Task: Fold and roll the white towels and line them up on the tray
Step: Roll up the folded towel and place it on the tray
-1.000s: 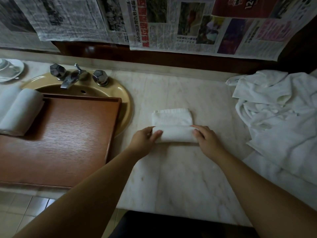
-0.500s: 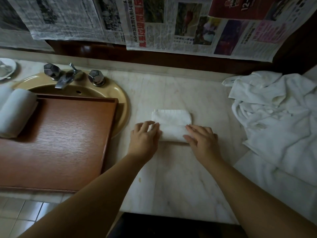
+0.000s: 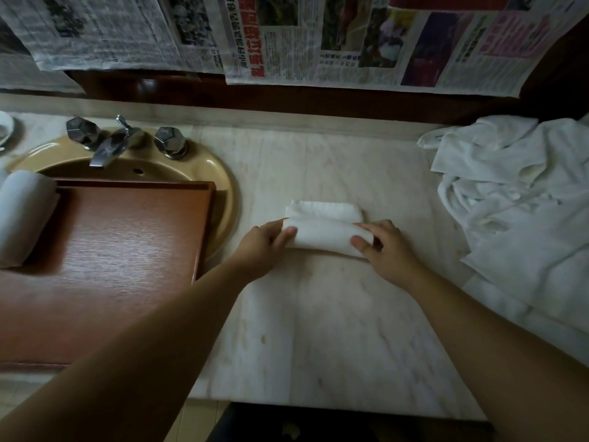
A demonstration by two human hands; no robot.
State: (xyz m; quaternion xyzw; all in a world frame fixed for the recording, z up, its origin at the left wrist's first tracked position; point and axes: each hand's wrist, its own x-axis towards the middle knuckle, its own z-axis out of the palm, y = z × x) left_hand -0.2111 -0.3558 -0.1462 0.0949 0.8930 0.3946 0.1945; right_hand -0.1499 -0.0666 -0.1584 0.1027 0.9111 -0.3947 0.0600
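Dim, flat indoor light with a soft sheen on the wooden tray (image 3: 127, 244) — no hard shadows. Wide-angle bending curves the far edges; the near forearms and left side blur.

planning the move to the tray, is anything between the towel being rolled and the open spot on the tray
Nothing visible blocks it. The towel lies on the counter right of the tray; only the tray's raised rim lies between. The rolled towel sits at the tray's far left.
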